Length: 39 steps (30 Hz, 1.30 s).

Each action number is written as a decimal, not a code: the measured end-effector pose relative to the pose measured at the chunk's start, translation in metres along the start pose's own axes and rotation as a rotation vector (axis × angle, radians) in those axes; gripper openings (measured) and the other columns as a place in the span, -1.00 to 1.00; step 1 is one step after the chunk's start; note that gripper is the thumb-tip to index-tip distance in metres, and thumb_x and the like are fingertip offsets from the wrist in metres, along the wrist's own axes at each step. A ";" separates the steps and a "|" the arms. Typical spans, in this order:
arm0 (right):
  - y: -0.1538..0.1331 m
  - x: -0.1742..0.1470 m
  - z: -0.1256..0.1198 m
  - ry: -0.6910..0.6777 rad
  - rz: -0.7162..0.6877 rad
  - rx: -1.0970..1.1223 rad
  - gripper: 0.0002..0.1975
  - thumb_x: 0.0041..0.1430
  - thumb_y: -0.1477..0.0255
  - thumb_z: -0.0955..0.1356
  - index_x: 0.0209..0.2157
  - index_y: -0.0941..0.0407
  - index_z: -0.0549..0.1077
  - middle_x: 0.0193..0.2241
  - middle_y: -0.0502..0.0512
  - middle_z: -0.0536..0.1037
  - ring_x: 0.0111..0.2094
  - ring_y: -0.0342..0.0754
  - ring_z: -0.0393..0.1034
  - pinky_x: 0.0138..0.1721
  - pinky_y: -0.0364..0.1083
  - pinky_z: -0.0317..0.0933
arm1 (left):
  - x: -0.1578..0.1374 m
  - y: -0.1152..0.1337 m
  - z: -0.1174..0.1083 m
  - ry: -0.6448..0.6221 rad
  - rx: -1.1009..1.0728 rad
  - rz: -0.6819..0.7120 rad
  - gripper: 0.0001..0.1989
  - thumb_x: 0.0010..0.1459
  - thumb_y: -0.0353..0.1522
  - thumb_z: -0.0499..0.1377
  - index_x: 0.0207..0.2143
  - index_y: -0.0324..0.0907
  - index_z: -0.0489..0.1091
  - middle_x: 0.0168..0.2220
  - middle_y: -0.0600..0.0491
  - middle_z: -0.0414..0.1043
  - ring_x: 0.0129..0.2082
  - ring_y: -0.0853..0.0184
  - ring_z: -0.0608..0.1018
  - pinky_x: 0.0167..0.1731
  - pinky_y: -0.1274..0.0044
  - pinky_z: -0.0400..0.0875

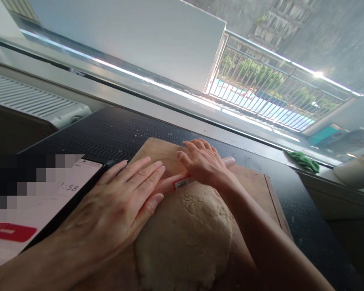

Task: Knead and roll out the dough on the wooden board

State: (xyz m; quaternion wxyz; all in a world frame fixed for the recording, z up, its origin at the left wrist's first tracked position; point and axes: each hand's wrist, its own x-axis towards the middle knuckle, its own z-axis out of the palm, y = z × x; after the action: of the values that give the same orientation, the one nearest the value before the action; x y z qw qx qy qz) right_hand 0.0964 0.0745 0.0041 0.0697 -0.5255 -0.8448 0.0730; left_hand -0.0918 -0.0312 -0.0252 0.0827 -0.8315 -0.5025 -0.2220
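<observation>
A flattened piece of pale dough [185, 238], cracked near its far edge, lies on a wooden board [157, 149]. Across the dough's far edge runs a smooth, light rolling pin [166, 184] with a red-edged barcode label. My left hand [127, 194] rests flat over the pin's left end, fingers stretched forward and thumb beside the dough. Toward the pin's other end, my right hand [204, 161] lies palm down on it with fingers extended. Both palms hide parts of the pin, whose right tip shows beyond my right hand.
A phone [63, 194] with a lit screen is at the left, by my left forearm. The board sits on a dark table [118, 125] with flour specks. Beyond are a white radiator [33, 97], a windowsill and a green cloth [305, 161].
</observation>
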 end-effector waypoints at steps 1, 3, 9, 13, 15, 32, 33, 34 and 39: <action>0.001 -0.011 -0.002 0.007 0.002 -0.001 -0.50 0.28 0.13 0.06 0.13 0.02 0.25 0.12 0.11 0.28 0.21 0.10 -0.02 0.14 0.13 -0.05 | -0.003 0.003 0.001 0.025 -0.004 0.021 -0.48 0.20 -0.24 0.00 0.21 -0.11 0.14 0.20 0.01 0.22 0.19 0.10 0.27 0.15 0.18 0.13; 0.002 -0.026 -0.004 0.012 0.006 0.001 -0.54 0.30 0.17 0.05 0.10 0.00 0.28 0.08 0.09 0.32 0.20 0.09 -0.01 0.13 0.12 -0.04 | -0.007 0.006 0.002 0.063 -0.012 0.049 -0.44 0.18 -0.29 0.03 0.24 -0.09 0.07 0.21 0.02 0.22 0.19 0.12 0.26 0.17 0.19 0.11; 0.003 0.014 0.004 0.011 0.107 0.084 -0.51 0.26 0.11 0.07 0.08 0.01 0.30 0.10 0.14 0.31 0.17 0.14 0.06 0.10 0.19 0.01 | -0.004 -0.010 0.004 0.062 -0.083 -0.014 -0.59 0.19 -0.29 0.05 0.10 -0.04 0.26 0.06 0.04 0.37 0.10 0.16 0.35 0.16 0.22 0.15; 0.017 0.030 0.003 0.058 0.090 0.225 -0.55 0.25 0.17 0.13 0.06 0.05 0.33 0.11 0.14 0.32 0.14 0.09 0.13 0.12 0.11 0.03 | -0.007 -0.017 0.000 0.072 -0.076 -0.055 -0.62 0.19 -0.28 0.05 0.08 -0.03 0.27 -0.05 0.03 0.40 -0.01 0.19 0.41 0.17 0.18 0.10; 0.030 0.018 -0.004 0.094 0.084 0.293 -0.56 0.23 0.19 0.16 0.05 0.08 0.34 0.08 0.16 0.34 0.12 0.06 0.17 0.12 0.06 0.05 | -0.010 -0.020 -0.002 0.075 -0.075 -0.037 -0.62 0.20 -0.30 0.03 0.08 -0.01 0.26 -0.06 0.05 0.40 -0.03 0.20 0.42 0.16 0.18 0.10; 0.003 -0.031 -0.001 0.037 0.178 0.001 -0.51 0.30 0.17 0.04 0.16 0.01 0.23 0.22 0.07 0.17 0.27 0.11 -0.14 0.21 0.18 -0.19 | -0.005 -0.027 0.010 0.189 -0.064 -0.279 -0.72 0.21 -0.33 -0.02 -0.07 -0.08 0.35 -0.07 0.04 0.45 0.07 0.16 0.37 0.15 0.12 0.10; 0.000 -0.046 -0.004 0.003 0.140 -0.004 -0.53 0.31 0.18 0.02 0.14 -0.03 0.25 0.22 0.03 0.17 0.28 0.10 -0.16 0.21 0.18 -0.19 | -0.006 -0.026 0.009 0.194 -0.072 -0.281 -0.73 0.21 -0.33 -0.02 -0.08 -0.08 0.35 -0.08 0.05 0.45 0.07 0.17 0.37 0.17 0.13 0.08; -0.004 -0.062 -0.007 -0.027 0.099 -0.003 -0.54 0.31 0.18 0.03 0.13 -0.06 0.25 0.21 0.00 0.18 0.29 0.08 -0.17 0.21 0.17 -0.18 | -0.006 -0.025 0.008 0.192 -0.082 -0.282 -0.74 0.21 -0.33 -0.03 -0.09 -0.07 0.36 -0.08 0.06 0.45 0.08 0.18 0.36 0.18 0.14 0.06; -0.005 -0.084 -0.021 -0.136 0.018 0.034 -0.53 0.28 0.10 0.09 0.14 -0.06 0.23 0.18 0.05 0.22 0.25 0.09 -0.05 0.20 0.15 -0.08 | -0.005 -0.022 0.008 0.188 -0.102 -0.288 -0.71 0.22 -0.29 -0.06 -0.10 -0.05 0.38 -0.10 0.08 0.44 0.09 0.18 0.36 0.20 0.17 0.08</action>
State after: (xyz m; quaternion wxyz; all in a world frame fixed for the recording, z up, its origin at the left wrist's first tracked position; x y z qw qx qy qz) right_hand 0.1333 -0.0021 0.0223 0.0204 -0.5255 -0.8416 0.1235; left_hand -0.1111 -0.0216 -0.0363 0.0545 -0.7295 -0.5946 -0.3336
